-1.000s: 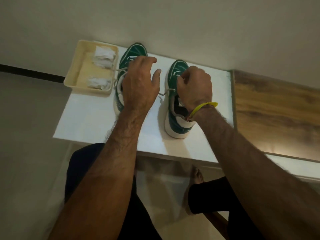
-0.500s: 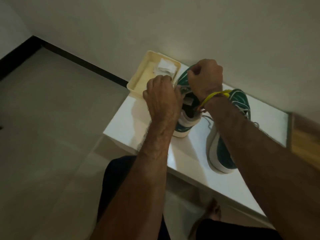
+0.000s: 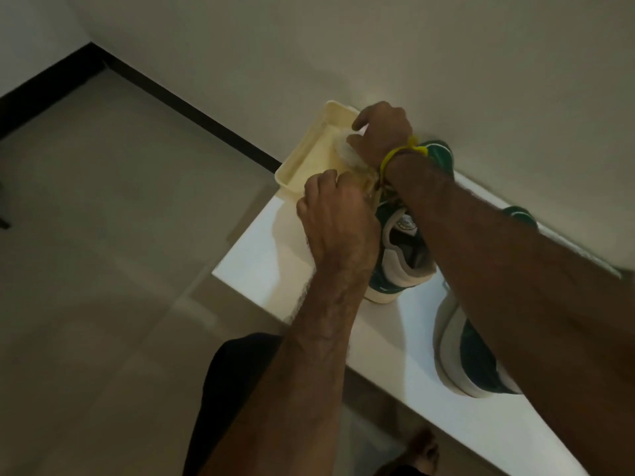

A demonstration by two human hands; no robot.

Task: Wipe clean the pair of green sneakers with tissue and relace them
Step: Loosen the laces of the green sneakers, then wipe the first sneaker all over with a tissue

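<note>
Two green sneakers stand on a white worktop [image 3: 275,266]: the left sneaker [image 3: 398,255], the right sneaker [image 3: 474,355]. One cream tray [image 3: 302,159] holds tissue [image 3: 343,151]. Left hand [image 3: 338,225] curls over the left sneaker's laces; right hand [image 3: 381,132] curls above the tissue, grip unclear.

arms: bare to the frame edge, hairy forearms, no sleeves in view
right wrist: thin yellow band [image 3: 400,153], knotted tail sticking out
legs: dark shorts [image 3: 237,372]
foot: bare foot [image 3: 424,450], no shoe
</note>
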